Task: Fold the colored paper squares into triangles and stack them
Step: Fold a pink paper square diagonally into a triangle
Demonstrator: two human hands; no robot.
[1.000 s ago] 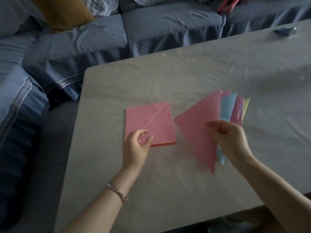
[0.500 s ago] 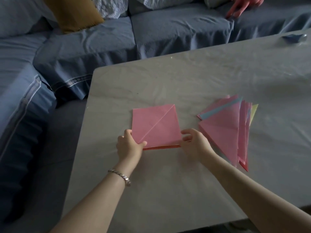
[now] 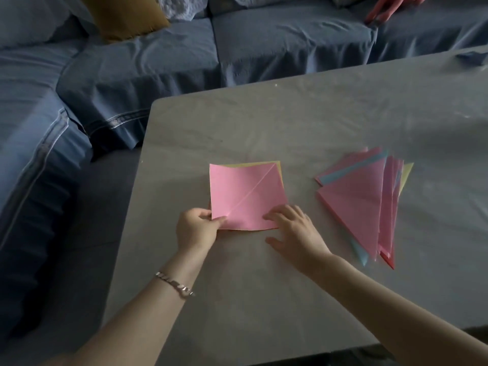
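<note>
Possibly the left hand [image 3: 196, 228], pinching the pink square [image 3: 245, 196] at seven o'clock, drags the yellow sheet [image 3: 253, 164] beneath; the right hand [image 3: 295, 231] presses flat, fingers spread.

At frame centre the left hand [image 3: 196, 229] pinches the lower-left corner of a pink square [image 3: 247, 196] on a grey table [image 3: 264, 299]; the right hand [image 3: 295, 231] presses its lower-right corner. Folded triangles [image 3: 367, 199] lie right.

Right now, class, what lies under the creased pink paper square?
Under the creased pink paper square, a yellow paper sheet shows an edge along the far side; any further sheets are covered.
</note>
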